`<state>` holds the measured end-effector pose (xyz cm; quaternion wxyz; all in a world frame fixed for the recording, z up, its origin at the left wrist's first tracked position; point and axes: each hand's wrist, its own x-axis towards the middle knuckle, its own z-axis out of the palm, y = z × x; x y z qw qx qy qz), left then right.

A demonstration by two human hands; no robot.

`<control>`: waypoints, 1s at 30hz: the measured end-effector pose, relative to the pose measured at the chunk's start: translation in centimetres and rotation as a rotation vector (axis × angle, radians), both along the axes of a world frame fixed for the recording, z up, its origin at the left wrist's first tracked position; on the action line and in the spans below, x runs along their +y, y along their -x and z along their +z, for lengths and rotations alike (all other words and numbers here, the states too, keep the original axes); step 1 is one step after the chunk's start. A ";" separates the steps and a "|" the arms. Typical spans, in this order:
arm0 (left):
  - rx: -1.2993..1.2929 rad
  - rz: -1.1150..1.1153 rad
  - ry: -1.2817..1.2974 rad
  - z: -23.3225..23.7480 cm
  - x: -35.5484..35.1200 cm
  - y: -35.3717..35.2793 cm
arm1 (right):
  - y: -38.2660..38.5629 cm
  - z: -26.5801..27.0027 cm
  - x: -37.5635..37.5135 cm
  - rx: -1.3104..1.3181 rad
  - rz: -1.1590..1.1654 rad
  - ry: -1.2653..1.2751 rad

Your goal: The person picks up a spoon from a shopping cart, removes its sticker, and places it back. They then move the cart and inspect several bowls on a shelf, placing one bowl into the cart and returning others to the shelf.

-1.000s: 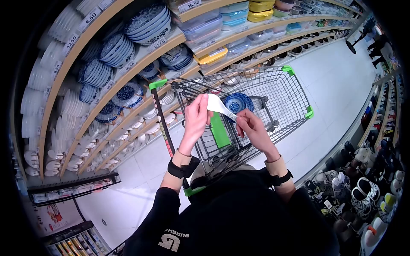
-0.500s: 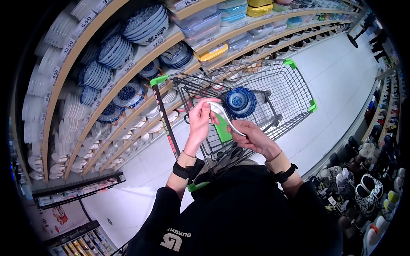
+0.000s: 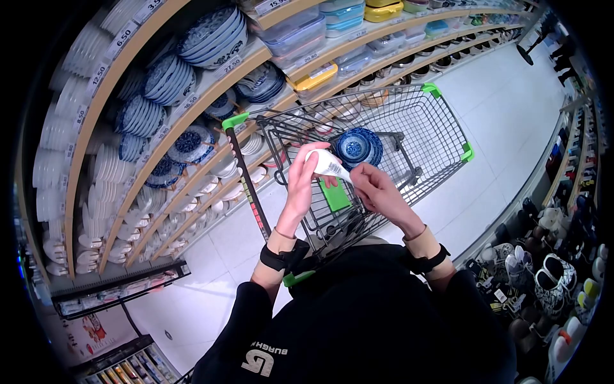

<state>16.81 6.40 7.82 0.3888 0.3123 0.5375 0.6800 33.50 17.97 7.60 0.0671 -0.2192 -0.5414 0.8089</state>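
A white spoon (image 3: 327, 164), with a printed barcode label on the side facing me, is held between both hands above the shopping cart (image 3: 441, 166). My left hand (image 3: 299, 187) is closed around its broad bowl end. My right hand (image 3: 382, 197) pinches the narrow handle end, and those fingertips hide the tip. Just beyond the spoon, blue patterned bowls (image 3: 355, 147) sit nested inside the cart. A green panel (image 3: 334, 196) of the cart shows below the spoon.
Shelves on the left hold stacked blue-patterned bowls (image 3: 214, 35), white spoons (image 3: 121, 233) and plastic containers (image 3: 294, 38). Shoes (image 3: 553, 281) line the right side. The cart's handle (image 3: 249, 192) lies left of my left hand. People stand at the far end of the aisle.
The spoon has turned from edge-on, so its labelled face now shows. My right hand has shifted slightly up and right, its fingers now pinching the handle end.
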 end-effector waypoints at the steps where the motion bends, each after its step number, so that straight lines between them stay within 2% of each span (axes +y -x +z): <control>1: -0.006 -0.003 0.001 0.1 0.0 0.0 | 0.0 0.3 0.2 -0.003 -0.031 -0.007; 4: -0.024 -0.005 0.007 0.6 -0.1 -0.3 | 0.1 1.2 0.7 0.016 -0.113 -0.056; 10: -0.019 0.038 -0.029 2.0 0.2 -1.1 | 0.1 2.6 0.8 0.035 -0.112 -0.262; 12: -0.028 0.134 -0.117 2.8 1.0 -1.8 | 0.3 2.7 -0.1 0.042 -0.001 -0.229; 17: -0.110 -0.148 0.035 3.1 0.8 -1.0 | 0.9 2.1 -2.3 0.096 0.239 -0.016; 19: -0.100 -0.275 0.028 2.9 1.3 -1.0 | 1.0 2.1 -3.4 0.097 0.243 0.080; 23: -0.325 -0.433 0.085 3.0 1.2 -1.2 | 1.2 2.1 -4.6 0.163 0.267 0.173; 27: -0.259 -0.411 0.084 4.2 1.2 -1.9 | 1.0 2.7 -5.6 0.200 0.231 0.237; 30: -0.352 -0.420 0.069 4.6 1.3 -2.4 | 0.9 3.0 -5.9 0.231 0.238 0.262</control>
